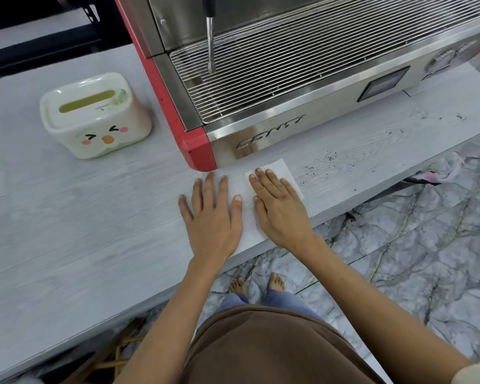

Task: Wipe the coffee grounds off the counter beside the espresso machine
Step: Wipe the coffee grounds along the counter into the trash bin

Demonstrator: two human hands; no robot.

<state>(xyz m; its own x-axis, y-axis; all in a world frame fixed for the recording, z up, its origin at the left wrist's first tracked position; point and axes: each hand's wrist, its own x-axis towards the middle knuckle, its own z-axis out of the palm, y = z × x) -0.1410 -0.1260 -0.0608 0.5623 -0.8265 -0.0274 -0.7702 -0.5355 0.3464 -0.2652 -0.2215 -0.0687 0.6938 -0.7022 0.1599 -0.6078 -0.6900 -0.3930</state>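
Note:
A white paper tissue (pixel 281 169) lies flat on the pale grey counter (pixel 81 217), just in front of the espresso machine's red corner. My left hand (pixel 211 217) rests flat on the tissue's left part, fingers spread. My right hand (pixel 280 206) lies flat on its right part, fingers together. Dark coffee grounds (pixel 320 162) are scattered on the counter to the right of the tissue, in front of the steel espresso machine (pixel 288 79). More specks sit further right near the counter's edge.
A white tissue box with a cartoon face (pixel 94 115) stands on the counter left of the machine. The steam wand (pixel 210 37) hangs over the drip grate. The counter's front edge runs close behind my wrists; a marble-patterned floor (pixel 399 245) lies below.

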